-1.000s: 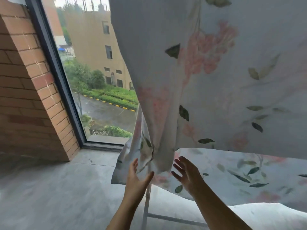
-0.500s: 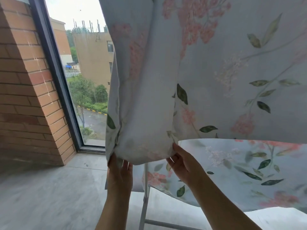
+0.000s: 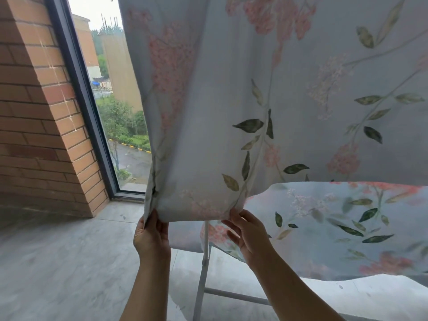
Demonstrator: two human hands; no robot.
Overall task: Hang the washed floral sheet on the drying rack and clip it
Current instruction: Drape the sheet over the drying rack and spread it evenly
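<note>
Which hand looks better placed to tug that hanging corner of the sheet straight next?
Probably the left hand: it grips the floral sheet right at its lower corner. The right hand pinches the hem further along, beside the rack's white pole.

Left hand (image 3: 151,237) and right hand (image 3: 249,232) pinch the floral sheet's (image 3: 231,100) lower hem.

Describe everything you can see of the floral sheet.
The thin pale-blue fabric sheet, printed with pink blossoms and green leaves, hangs in two layers, the front one ending higher. The left hand and right hand pinch the front layer's bottom hem. A white metal rack leg shows below that hem.
</note>
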